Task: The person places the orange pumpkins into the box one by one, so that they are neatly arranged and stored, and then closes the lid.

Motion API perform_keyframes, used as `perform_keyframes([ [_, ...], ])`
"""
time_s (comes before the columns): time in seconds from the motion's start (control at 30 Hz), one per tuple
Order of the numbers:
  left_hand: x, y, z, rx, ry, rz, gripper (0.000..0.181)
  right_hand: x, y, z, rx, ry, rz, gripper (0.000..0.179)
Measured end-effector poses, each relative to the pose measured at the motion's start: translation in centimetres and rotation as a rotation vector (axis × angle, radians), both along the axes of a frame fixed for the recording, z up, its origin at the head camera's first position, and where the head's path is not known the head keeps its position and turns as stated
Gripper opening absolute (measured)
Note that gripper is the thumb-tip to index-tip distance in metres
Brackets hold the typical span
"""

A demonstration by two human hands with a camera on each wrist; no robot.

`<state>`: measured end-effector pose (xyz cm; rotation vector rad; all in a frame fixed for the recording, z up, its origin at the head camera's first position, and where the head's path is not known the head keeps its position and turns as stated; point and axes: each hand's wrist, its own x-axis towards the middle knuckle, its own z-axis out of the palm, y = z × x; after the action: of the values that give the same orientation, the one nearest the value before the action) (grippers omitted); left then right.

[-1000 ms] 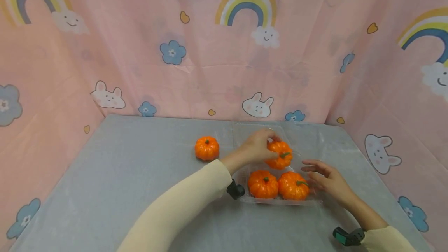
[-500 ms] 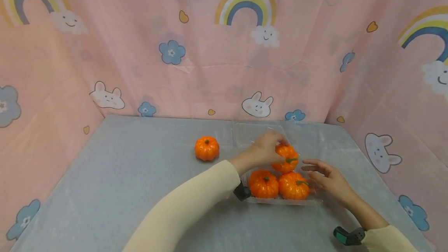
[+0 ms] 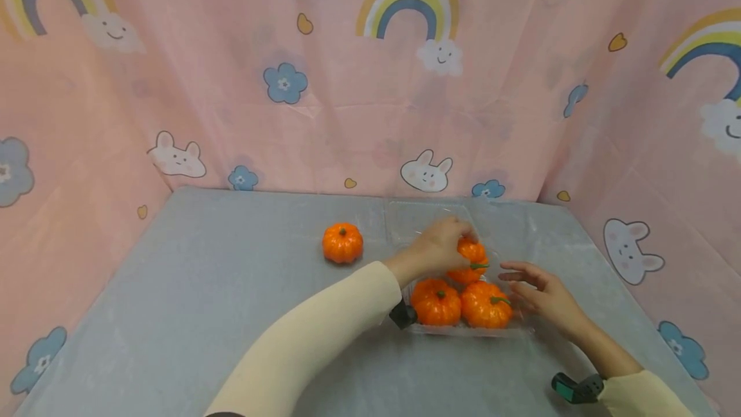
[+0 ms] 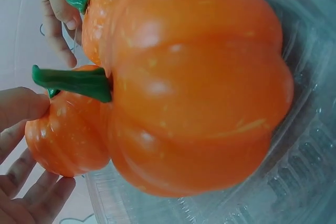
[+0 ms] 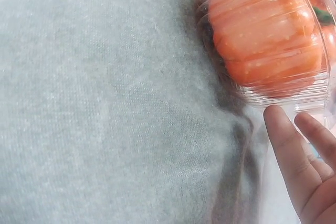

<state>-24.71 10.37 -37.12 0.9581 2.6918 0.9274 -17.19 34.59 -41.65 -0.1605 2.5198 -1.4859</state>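
A person's left hand (image 3: 442, 243) holds a small orange pumpkin (image 3: 471, 253) above or in the back part of a clear plastic container (image 3: 463, 332); whether the pumpkin touches the bottom cannot be told. In the left wrist view the thumb presses on one side of it, near the green stem, and the fingers curl against the other. The pumpkin is tilted, its stem pointing to the right in the head view.

The right hand (image 3: 547, 298) is just beside the container's right side, fingers loosely spread and holding nothing. In the right wrist view its fingertips come right up to the ribbed plastic wall; whether they touch it is hard to tell. The held pumpkin lies between the two hands, in the left one's grasp and near the right one's fingertips.

Two more pumpkins sit side by side in the front of the container: the front left pumpkin (image 3: 436, 302) and the front right pumpkin (image 3: 487, 305), the latter nearest the right hand. A fourth pumpkin (image 3: 343, 243) stands upright on the grey tabletop (image 3: 173, 301), left of the container and beyond the left forearm. A pink curtain (image 3: 347, 121) printed with rainbows and rabbits hangs behind.
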Motion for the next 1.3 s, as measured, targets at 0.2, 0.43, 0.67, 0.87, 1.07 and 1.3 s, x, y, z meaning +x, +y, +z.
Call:
perform_keyframes([
  [0.2, -0.15, 0.16, -0.08, -0.02, -0.001, 0.009, 0.036, 0.01, 0.04, -0.02, -0.007, 0.007, 0.005, 0.048],
  [0.43, -0.17, 0.23, 0.12, -0.052, -0.012, 0.038, 0.041, -0.01, 0.05, -0.06, -0.004, 0.014, 0.007, 0.048],
  [0.67, -0.23, 0.34, 0.04, -0.074, -0.028, 0.042, 0.041, -0.01, -0.02, -0.04, 0.007, 0.012, -0.003, 0.047],
  [0.87, -0.22, 0.33, 0.05, -0.075, -0.036, 0.03, 0.041, 0.01, -0.08, -0.05, 0.008, 0.01, -0.007, 0.047],
  [1.07, -0.39, 0.18, 0.18, -0.091, -0.031, 0.001, 0.038, -0.06, -0.02, -0.15, 0.004, 0.014, -0.001, 0.048],
  [1.3, -0.64, 0.04, 0.36, -0.133, 0.006, -0.06, 0.032, -0.01, 0.04, -0.23, -0.007, 0.02, 0.009, 0.048],
])
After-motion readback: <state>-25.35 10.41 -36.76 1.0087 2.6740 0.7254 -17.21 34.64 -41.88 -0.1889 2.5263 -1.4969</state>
